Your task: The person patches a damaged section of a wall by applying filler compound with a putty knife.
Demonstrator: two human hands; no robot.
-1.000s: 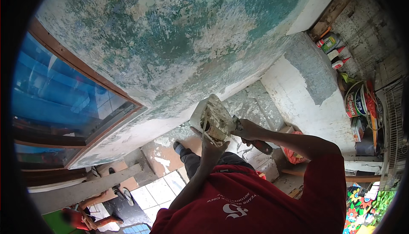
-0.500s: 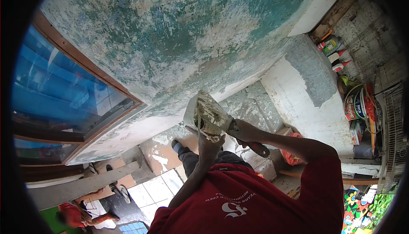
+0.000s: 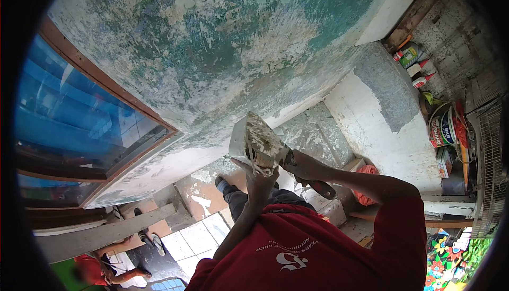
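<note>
1. Left hand (image 3: 259, 178) grips a smeared container (image 3: 239, 139), just above its fingers.
2. Right hand (image 3: 305, 165) clutches a dark-handled tool (image 3: 322, 189).
3. Peeling wall (image 3: 212, 58) stands beyond the fingers; red bag (image 3: 362, 195), right.

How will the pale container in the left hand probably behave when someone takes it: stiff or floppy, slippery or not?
The container is probably stiff, since its side stands without sagging above the left hand. It may feel slippery where pale residue coats it.
</note>
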